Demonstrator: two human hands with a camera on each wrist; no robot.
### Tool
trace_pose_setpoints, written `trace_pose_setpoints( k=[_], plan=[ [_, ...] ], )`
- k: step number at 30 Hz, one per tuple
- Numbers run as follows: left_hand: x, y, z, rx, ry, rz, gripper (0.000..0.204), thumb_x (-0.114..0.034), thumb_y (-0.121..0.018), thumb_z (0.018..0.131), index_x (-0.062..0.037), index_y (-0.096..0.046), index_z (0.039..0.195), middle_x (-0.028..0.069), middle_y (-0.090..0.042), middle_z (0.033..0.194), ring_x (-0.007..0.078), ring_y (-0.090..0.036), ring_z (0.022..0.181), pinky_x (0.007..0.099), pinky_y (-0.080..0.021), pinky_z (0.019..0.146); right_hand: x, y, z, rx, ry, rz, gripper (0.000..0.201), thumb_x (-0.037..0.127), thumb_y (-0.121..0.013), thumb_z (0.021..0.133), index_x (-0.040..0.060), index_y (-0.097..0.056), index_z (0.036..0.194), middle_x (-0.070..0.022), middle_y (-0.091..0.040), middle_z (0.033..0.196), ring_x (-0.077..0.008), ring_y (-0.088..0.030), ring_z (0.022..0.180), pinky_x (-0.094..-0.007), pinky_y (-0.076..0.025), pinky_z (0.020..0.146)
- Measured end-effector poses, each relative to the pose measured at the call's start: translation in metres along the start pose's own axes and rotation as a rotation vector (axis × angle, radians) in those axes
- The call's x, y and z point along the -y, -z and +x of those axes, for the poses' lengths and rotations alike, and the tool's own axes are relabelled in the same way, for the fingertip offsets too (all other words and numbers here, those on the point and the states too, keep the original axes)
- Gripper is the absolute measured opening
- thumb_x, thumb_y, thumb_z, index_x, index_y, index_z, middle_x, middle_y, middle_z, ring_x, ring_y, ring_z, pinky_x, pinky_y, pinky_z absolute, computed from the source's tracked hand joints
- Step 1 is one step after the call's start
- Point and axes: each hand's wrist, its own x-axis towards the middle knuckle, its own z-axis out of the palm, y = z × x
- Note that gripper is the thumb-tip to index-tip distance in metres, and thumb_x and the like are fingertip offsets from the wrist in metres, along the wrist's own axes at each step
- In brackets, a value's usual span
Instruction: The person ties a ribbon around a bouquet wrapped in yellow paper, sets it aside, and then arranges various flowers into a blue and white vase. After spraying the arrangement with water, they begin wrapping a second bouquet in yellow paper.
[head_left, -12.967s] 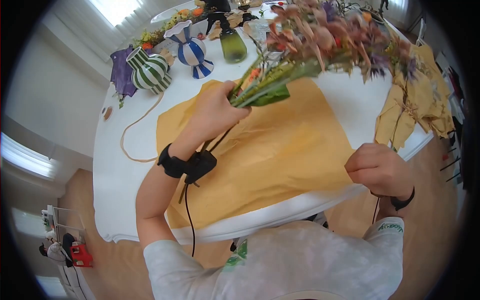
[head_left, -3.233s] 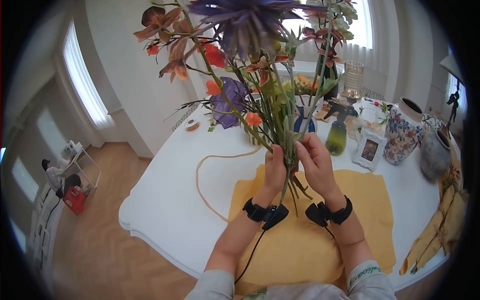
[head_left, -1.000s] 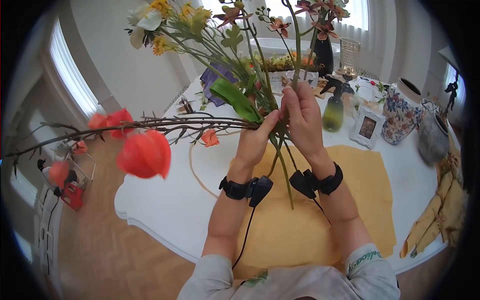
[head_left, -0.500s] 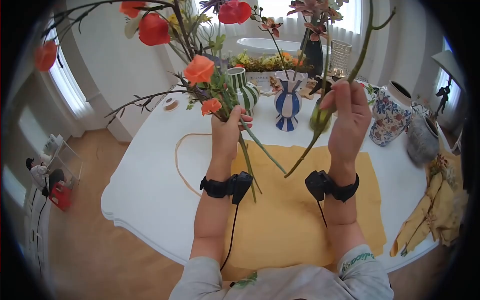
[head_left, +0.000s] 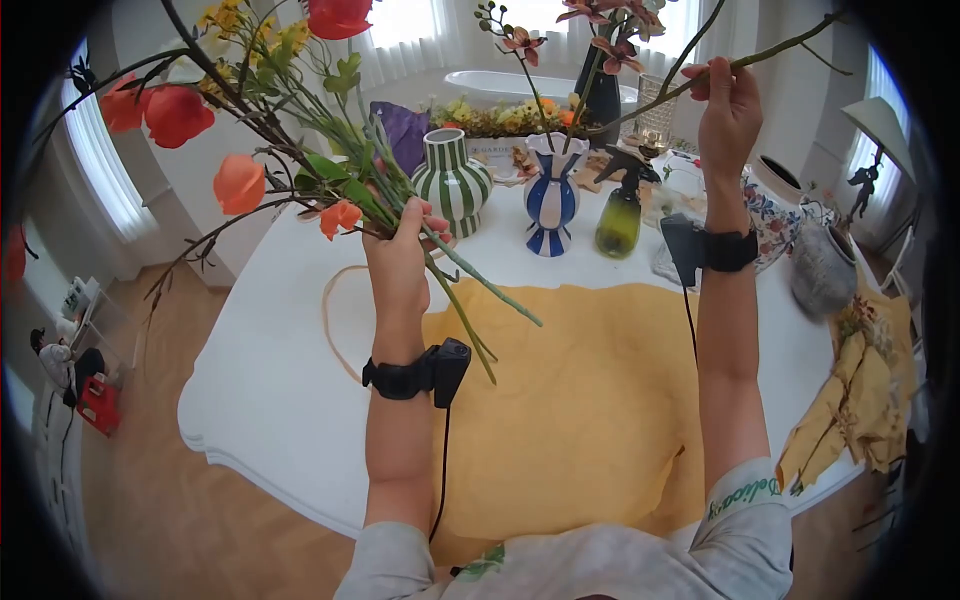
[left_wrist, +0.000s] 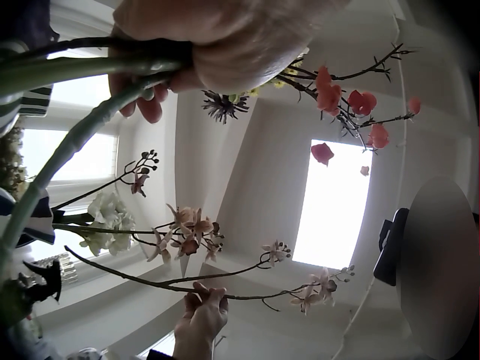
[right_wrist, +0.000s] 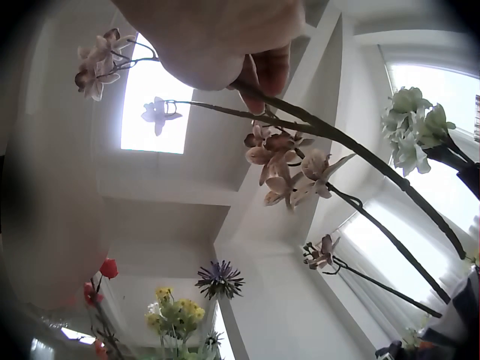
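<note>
My left hand (head_left: pixel 398 262) grips a bunch of flower stems (head_left: pixel 465 275) above the left of the yellow paper (head_left: pixel 560 400). Red and orange blooms (head_left: pixel 240 185), yellow flowers and green leaves fan out above that hand. Raised at the right, my right hand (head_left: pixel 728 125) pinches an orchid stem (head_left: pixel 790 45) between thumb and fingers. Its bare lower end points left, toward the blue-and-white striped vase (head_left: pixel 552 195). That vase stands upright with orchid stems in its mouth. Pinkish orchid blooms (left_wrist: pixel 313 294) on the pinched stem show in the left wrist view.
A green-striped vase (head_left: pixel 452 185), a green spray bottle (head_left: pixel 619 222), a floral vase (head_left: pixel 765 215) and a grey vase (head_left: pixel 828 270) stand along the table. A paper-wrapped bundle (head_left: pixel 845 410) lies at the right edge. A cord loop (head_left: pixel 328 310) lies at left.
My right hand has drawn an orchid stem from the bunch and lifted it up and right. My left hand has shifted left with the rest. Orchids now stand in the blue-striped vase, unlike 13 seconds ago.
</note>
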Motion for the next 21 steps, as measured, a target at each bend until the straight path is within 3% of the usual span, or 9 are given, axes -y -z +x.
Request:
trace_pose_setpoints(
  k=[8,10,15,17,20,21],
  plan=[
    [0.001,-0.007,-0.004,0.030,0.035,0.047,0.046,-0.006,-0.049,0.086,-0.0122,-0.034,0.129,0.0059,-0.052,0.084,0.0141,-0.055,0.067,0.0302,-0.050,0.057,-0.050,-0.034,-0.004,0.076,-0.136,-0.014,0.027,0.028,-0.045,0.092,0.0032,-0.052,0.086,-0.0031,-0.062,0.070,-0.0052,-0.049,0.056,-0.0188,-0.042,0.056],
    [0.006,-0.006,-0.002,0.020,0.054,0.035,0.046,-0.006,-0.049,0.086,-0.0121,-0.034,0.129,0.0060,-0.052,0.084,0.0139,-0.055,0.067,0.0301,-0.050,0.057,-0.056,-0.040,-0.011,0.131,-0.258,-0.037,0.024,0.024,-0.044,0.091,0.0030,-0.054,0.088,-0.0029,-0.062,0.068,-0.0067,-0.051,0.057,-0.0211,-0.042,0.056],
    [0.006,-0.010,-0.005,0.031,0.042,0.037,0.047,-0.006,-0.049,0.086,-0.0130,-0.033,0.130,0.0057,-0.051,0.084,0.0133,-0.055,0.067,0.0297,-0.050,0.057,-0.084,-0.050,-0.030,0.282,-0.351,-0.176,0.025,0.024,-0.041,0.091,0.0016,-0.053,0.091,-0.0060,-0.063,0.071,-0.0105,-0.055,0.059,-0.0250,-0.044,0.057],
    [0.008,-0.011,-0.004,0.008,-0.002,0.012,0.013,-0.010,-0.049,0.087,0.0023,-0.050,0.092,0.0082,-0.055,0.079,0.0172,-0.058,0.063,0.0313,-0.050,0.054,-0.090,-0.053,-0.042,0.281,-0.347,-0.163,0.023,0.021,-0.041,0.090,0.0011,-0.052,0.091,-0.0075,-0.063,0.075,-0.0119,-0.056,0.060,-0.0253,-0.044,0.058],
    [0.006,-0.013,-0.006,0.007,0.012,0.022,0.013,-0.009,-0.049,0.086,0.0023,-0.050,0.091,0.0080,-0.055,0.080,0.0172,-0.058,0.063,0.0311,-0.051,0.054,-0.095,-0.056,-0.055,0.290,-0.425,-0.040,0.015,0.012,-0.043,0.087,-0.0002,-0.050,0.091,-0.0113,-0.060,0.084,-0.0158,-0.059,0.066,-0.0258,-0.045,0.060],
    [0.005,-0.013,-0.006,0.010,0.010,0.022,0.013,-0.009,-0.049,0.086,0.0023,-0.050,0.091,0.0080,-0.055,0.080,0.0172,-0.058,0.063,0.0311,-0.051,0.054,-0.101,-0.057,-0.057,0.364,-0.332,-0.111,0.014,0.011,-0.043,0.086,-0.0004,-0.050,0.091,-0.0116,-0.059,0.084,-0.0164,-0.060,0.069,-0.0259,-0.045,0.061]
  ],
)
